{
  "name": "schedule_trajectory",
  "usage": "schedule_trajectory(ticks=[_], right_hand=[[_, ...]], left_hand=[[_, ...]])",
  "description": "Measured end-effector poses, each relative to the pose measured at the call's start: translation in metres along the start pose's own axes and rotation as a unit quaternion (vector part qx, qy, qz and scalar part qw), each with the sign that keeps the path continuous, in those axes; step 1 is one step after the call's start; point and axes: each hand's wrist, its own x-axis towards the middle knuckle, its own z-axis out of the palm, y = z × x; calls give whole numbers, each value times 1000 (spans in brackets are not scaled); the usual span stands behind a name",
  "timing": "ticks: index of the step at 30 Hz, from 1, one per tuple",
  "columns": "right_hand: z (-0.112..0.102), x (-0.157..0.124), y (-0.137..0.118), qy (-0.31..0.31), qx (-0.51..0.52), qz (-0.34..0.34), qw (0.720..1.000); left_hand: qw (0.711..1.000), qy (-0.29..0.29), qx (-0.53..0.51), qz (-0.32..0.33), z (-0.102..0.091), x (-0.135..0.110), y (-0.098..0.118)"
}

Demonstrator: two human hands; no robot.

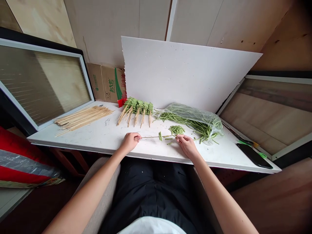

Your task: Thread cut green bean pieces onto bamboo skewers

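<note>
My left hand (pixel 131 141) is closed on one end of a thin wooden skewer (pixel 149 137), which lies level just above the table. A few short green bean pieces (pixel 160 136) sit crosswise on it. My right hand (pixel 187 145) is pinched near the skewer's other end; what its fingertips hold is too small to make out. Just behind that hand is a small pile of cut green bean pieces (pixel 176 130), with a few loose pieces beside it. Farther back, stacked finished bean skewers (pixel 140 105) lie with their bare sticks pointing toward me.
Many bare skewers (pixel 84 117) lie at the left of the white table (pixel 97 143). Long green beans (pixel 195 125) spill from a clear plastic bag (pixel 190 112). At right are a black phone (pixel 253 156) and scissors (pixel 245 140). A white board (pixel 185 71) and a cardboard box (pixel 104 83) stand behind.
</note>
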Motion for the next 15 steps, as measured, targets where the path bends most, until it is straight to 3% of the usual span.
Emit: schedule_trajectory(ticks=[9, 15], right_hand=[[1, -1, 0, -18, -2, 4, 1000], [28, -11, 6, -41, -73, 12, 996]], left_hand=[[1000, -4, 10, 1, 0, -2, 3], [999, 5, 5, 39, 8, -6, 12]])
